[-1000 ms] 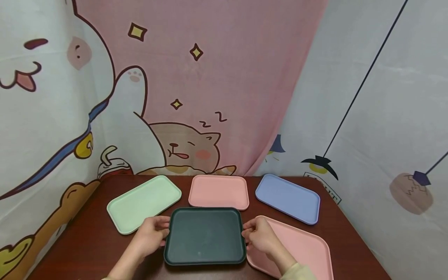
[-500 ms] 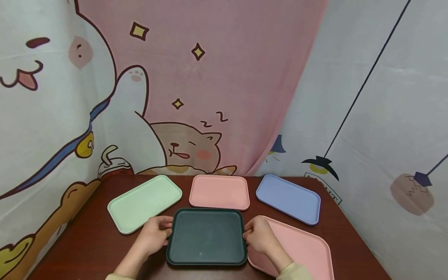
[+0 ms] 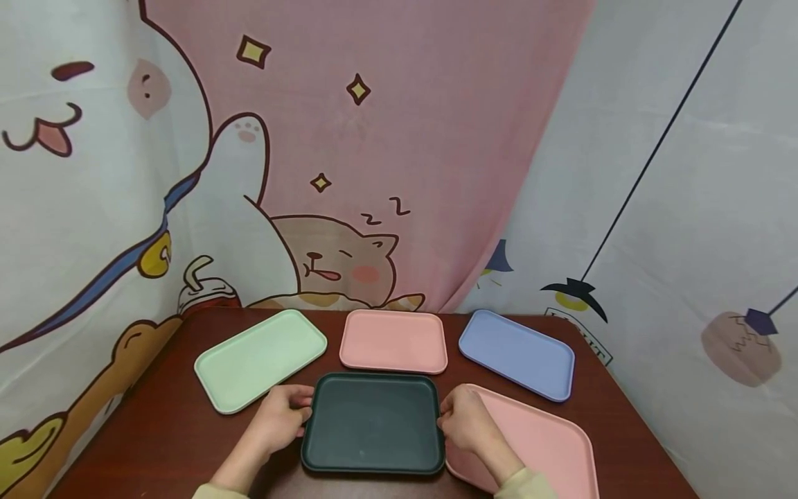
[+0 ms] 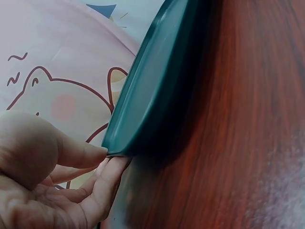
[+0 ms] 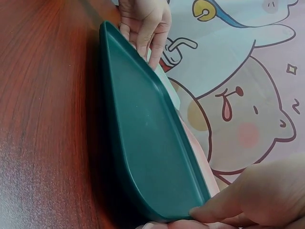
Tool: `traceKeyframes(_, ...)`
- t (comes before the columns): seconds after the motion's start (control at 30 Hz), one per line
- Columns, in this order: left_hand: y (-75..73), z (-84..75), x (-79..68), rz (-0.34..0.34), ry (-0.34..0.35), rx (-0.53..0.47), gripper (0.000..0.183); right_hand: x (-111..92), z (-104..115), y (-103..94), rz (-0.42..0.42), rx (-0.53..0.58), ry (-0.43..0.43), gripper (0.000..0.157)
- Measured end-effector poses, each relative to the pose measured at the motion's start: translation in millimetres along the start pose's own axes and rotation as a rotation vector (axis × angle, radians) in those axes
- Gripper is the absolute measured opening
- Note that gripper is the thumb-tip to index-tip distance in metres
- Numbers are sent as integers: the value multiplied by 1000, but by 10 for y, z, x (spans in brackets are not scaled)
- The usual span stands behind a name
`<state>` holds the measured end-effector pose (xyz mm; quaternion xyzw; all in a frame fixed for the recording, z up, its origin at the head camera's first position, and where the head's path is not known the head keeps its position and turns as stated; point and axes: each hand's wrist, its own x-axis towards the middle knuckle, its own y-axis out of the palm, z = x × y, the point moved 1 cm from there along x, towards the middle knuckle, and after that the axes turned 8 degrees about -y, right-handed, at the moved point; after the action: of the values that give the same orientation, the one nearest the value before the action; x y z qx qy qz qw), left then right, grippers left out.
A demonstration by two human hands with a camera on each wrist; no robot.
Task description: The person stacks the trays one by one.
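Note:
A dark green rectangular tray (image 3: 374,424) lies level at the front middle of the table, between both hands. My left hand (image 3: 282,418) pinches its left edge; in the left wrist view the thumb is on the rim and fingers are beneath. On the opposite edge my right hand (image 3: 469,419) grips the tray, thumb on the rim (image 5: 196,213), other fingers mostly hidden. Shadow shows under the tray (image 4: 159,71) in the left wrist view; whether it touches the table I cannot tell. A larger pink tray (image 3: 539,443) lies partly below my right forearm.
Along the back of the dark red-brown table (image 3: 156,430) lie a light green tray (image 3: 262,360), a smaller pink tray (image 3: 394,341) and a blue tray (image 3: 517,355). A curtain with cartoon animals (image 3: 436,138) hangs behind the table.
The dark green tray has shifted slightly right and a little away from the smaller pink tray, with both hands still holding it. The whole head view has also drifted a little.

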<state>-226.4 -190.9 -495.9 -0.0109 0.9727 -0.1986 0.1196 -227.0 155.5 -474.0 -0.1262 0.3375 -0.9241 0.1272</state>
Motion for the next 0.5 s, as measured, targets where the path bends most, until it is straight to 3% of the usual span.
traceKeyframes(0.27, 47, -8, -15, 4, 8, -6, 33, -21, -11, -47, 1, -13, 14, 15)
traceKeyframes(0.5, 76, 7, -22, 17, 15, -19, 34, -12, -57, -58, 9, -75, 0, 26)
